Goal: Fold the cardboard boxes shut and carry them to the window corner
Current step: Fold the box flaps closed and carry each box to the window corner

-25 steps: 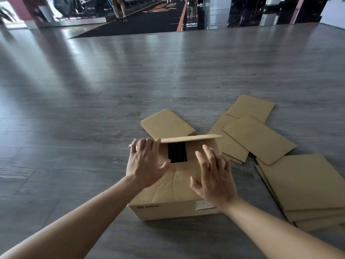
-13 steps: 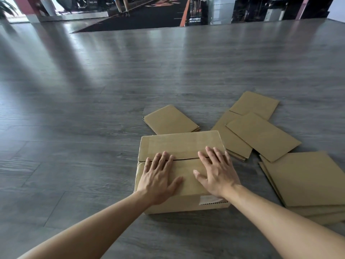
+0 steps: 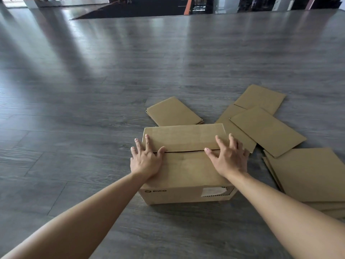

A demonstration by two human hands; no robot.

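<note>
Both hands' grip presses box [image 3: 186, 165]; flat cardboard [image 3: 267, 131] beside.

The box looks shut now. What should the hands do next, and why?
Probably slide both hands down the sides of the brown cardboard box to lift it: its flaps meet closed, and the left hand and right hand lie flat on top.

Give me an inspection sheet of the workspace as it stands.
Surface: grey wood-plank floor, glossy.
Job's things: brown cardboard box, top flaps folded flat and meeting at a seam.
Clutter: flattened brown cardboard pieces behind and to the right; a stack of flat cardboard sheets at right.
Grippers: left hand and right hand lie flat on the flaps, fingers spread.
Cables: nothing seen.
Surroundings: dark mat far off.
</note>
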